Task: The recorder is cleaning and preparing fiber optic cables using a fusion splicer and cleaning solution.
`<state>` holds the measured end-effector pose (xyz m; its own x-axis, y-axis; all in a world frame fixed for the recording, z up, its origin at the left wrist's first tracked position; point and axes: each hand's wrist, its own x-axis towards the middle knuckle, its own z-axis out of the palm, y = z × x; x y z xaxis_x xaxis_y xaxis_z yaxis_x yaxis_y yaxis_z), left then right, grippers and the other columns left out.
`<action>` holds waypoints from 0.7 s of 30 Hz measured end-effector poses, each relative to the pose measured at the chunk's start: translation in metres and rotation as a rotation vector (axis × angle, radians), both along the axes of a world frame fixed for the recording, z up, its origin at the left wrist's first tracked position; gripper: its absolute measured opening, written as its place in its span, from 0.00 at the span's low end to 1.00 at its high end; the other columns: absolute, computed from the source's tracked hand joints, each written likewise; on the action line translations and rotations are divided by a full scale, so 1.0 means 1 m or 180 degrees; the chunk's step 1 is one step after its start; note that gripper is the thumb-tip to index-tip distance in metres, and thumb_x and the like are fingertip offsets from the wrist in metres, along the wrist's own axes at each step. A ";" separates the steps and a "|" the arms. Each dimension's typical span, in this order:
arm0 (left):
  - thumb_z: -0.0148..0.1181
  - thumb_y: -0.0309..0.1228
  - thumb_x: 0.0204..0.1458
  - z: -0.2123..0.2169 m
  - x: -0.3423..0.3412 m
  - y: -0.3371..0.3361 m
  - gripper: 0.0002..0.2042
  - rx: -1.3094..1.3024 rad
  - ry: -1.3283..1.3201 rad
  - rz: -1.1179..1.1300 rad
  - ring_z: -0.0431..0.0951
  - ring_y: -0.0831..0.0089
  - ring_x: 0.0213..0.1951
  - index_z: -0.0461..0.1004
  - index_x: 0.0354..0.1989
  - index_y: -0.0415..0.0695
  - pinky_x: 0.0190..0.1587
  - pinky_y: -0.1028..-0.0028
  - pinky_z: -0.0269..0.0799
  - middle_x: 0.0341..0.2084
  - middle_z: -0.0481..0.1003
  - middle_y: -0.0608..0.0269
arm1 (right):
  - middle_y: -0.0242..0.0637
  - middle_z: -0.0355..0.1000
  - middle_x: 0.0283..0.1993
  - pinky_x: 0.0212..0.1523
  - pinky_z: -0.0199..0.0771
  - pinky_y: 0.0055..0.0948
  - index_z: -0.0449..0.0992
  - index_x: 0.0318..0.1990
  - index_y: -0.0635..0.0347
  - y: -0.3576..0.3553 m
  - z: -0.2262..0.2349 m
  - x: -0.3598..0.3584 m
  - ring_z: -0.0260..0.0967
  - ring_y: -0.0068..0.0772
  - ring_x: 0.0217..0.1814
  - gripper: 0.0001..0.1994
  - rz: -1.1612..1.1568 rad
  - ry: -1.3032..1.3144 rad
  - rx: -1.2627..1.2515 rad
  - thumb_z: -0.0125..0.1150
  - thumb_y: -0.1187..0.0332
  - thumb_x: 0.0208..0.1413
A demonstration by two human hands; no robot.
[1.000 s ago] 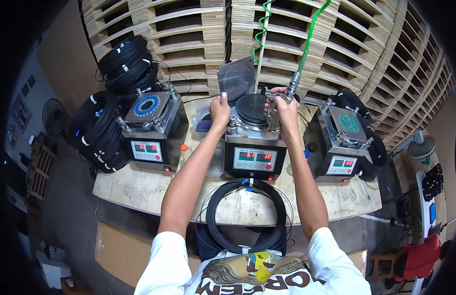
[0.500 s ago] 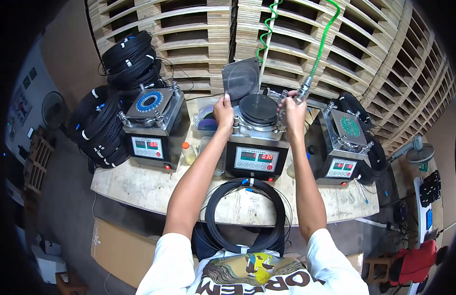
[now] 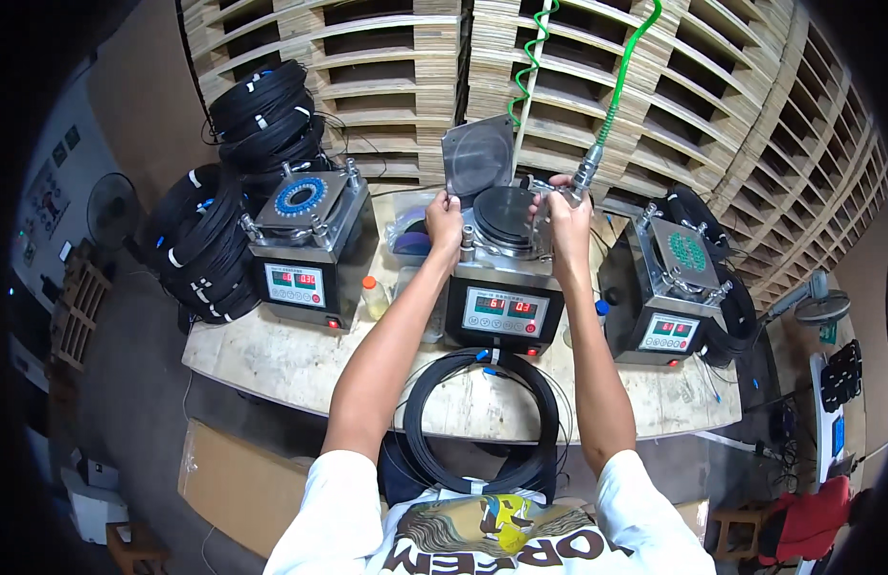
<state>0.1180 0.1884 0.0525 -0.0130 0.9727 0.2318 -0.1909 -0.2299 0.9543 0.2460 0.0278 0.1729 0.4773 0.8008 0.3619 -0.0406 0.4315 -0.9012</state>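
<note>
My left hand [image 3: 445, 227] pinches the lower left corner of a square metal plate [image 3: 477, 158], which stands tilted up behind a round black pad [image 3: 506, 213]. The pad sits on top of the middle bench machine [image 3: 501, 311], a black and metal box with a lit display. In my right hand [image 3: 568, 220] is an air blow gun [image 3: 585, 174], its fitting joined to a green hose [image 3: 628, 72]. The gun's front end is close to the pad's right side; its nozzle is hard to make out. A coil of black cable [image 3: 415, 412] lies against my lap and the bench edge.
Similar machines flank the middle one: a left machine [image 3: 295, 249] with a blue ring on top, a right machine [image 3: 655, 331] with green pieces. Black cable coils [image 3: 199, 244] are stacked at left. A bottle with an orange cap [image 3: 371, 285] stands on the bench [image 3: 262, 355]. Wooden pallets [image 3: 386, 77] rise behind.
My right hand and the air blow gun have shifted slightly left, closer to the pad. My left hand still holds the plate. The whole view has moved a little.
</note>
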 end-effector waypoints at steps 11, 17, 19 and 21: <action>0.56 0.23 0.61 -0.002 0.004 0.007 0.13 0.0253 0.0124 0.0275 0.78 0.70 0.36 0.72 0.53 0.32 0.41 0.71 0.71 0.36 0.80 0.54 | 0.37 0.72 0.33 0.32 0.78 0.29 0.65 0.51 0.59 0.028 0.001 -0.035 0.73 0.27 0.31 0.12 0.0556 0.0091 0.0211 0.51 0.72 0.61; 0.57 0.23 0.60 0.008 0.008 -0.007 0.06 0.0215 0.0239 0.0354 0.78 0.67 0.34 0.75 0.44 0.36 0.40 0.68 0.71 0.33 0.80 0.54 | 0.39 0.71 0.33 0.35 0.76 0.28 0.63 0.48 0.64 0.057 0.036 -0.028 0.72 0.28 0.31 0.10 0.0117 0.0337 0.1431 0.47 0.78 0.60; 0.57 0.24 0.60 0.008 0.009 -0.009 0.06 0.0203 0.0220 0.0369 0.79 0.65 0.34 0.75 0.43 0.36 0.40 0.66 0.71 0.32 0.80 0.54 | 0.38 0.71 0.32 0.35 0.76 0.28 0.63 0.47 0.63 0.063 0.033 -0.015 0.72 0.28 0.31 0.09 -0.0066 0.0338 0.1241 0.48 0.78 0.60; 0.57 0.24 0.60 0.008 0.010 -0.008 0.06 0.0216 0.0259 0.0368 0.79 0.65 0.34 0.75 0.43 0.36 0.40 0.66 0.71 0.32 0.80 0.54 | 0.37 0.70 0.30 0.33 0.75 0.27 0.63 0.46 0.62 0.067 0.025 0.003 0.70 0.26 0.29 0.08 0.0090 0.0168 0.0618 0.48 0.77 0.60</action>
